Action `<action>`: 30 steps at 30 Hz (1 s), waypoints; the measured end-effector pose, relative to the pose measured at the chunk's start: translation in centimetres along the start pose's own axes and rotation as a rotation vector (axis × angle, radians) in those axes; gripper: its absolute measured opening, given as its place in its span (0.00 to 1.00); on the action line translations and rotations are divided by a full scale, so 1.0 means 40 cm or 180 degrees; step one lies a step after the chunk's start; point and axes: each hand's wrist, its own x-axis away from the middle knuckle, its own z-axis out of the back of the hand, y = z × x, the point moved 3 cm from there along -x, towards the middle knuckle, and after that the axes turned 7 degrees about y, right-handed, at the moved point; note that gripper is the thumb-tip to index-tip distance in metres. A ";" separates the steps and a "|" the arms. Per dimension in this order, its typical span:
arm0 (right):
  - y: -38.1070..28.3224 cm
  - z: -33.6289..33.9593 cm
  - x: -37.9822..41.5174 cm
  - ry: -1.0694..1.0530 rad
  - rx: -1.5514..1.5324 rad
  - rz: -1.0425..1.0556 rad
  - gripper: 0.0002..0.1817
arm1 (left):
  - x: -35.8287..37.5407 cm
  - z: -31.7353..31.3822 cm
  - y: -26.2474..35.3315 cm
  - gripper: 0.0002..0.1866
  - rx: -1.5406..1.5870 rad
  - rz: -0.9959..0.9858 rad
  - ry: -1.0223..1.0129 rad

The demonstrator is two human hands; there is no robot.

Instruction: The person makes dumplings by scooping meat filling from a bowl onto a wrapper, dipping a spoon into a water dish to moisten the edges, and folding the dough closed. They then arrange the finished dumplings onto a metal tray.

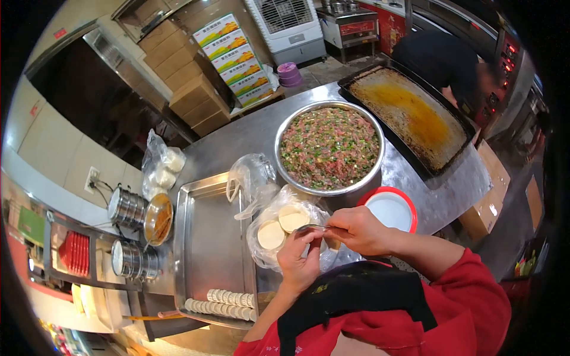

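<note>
Both hands meet in front of the body, over the near edge of a plastic bag holding stacks of round pale dough wrappers [271, 235]. My left hand [298, 261] has its fingers closed near the tip of a small metal utensil [313, 227]. The utensil's other end is pinched in my right hand [358, 230]. Whatever else lies between the fingers is hidden. Beyond the hands stands a steel bowl [278, 155] of minced meat with chopped greens [332, 147]. To the left, a steel tray [217, 237] holds rows of pleated dumplings [222, 308] at its near end.
A red-rimmed bowl [412, 209] sits right of the hands. An oily black baking tray [409, 113] lies at the back right, where a person in dark clothes [436, 56] bends down. Steel pots [126, 207] and a bowl of brown seasoning [158, 219] stand at left.
</note>
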 end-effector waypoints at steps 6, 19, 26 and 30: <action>0.018 0.001 0.011 0.0054 -0.0147 0.0004 0.08 | 0.019 -0.012 -0.017 0.12 0.0200 0.0219 -0.0366; 0.011 0.015 -0.028 -0.0343 -0.0493 -0.0445 0.12 | 0.064 -0.020 -0.057 0.23 0.2237 0.2875 -0.0668; 0.036 -0.036 -0.022 -0.0350 -0.0789 -0.0522 0.08 | 0.095 0.020 -0.060 0.21 0.1466 0.2447 0.0160; 0.001 -0.076 -0.026 -0.0433 -0.0654 0.0182 0.07 | 0.110 0.023 -0.066 0.20 0.1626 0.2149 0.0627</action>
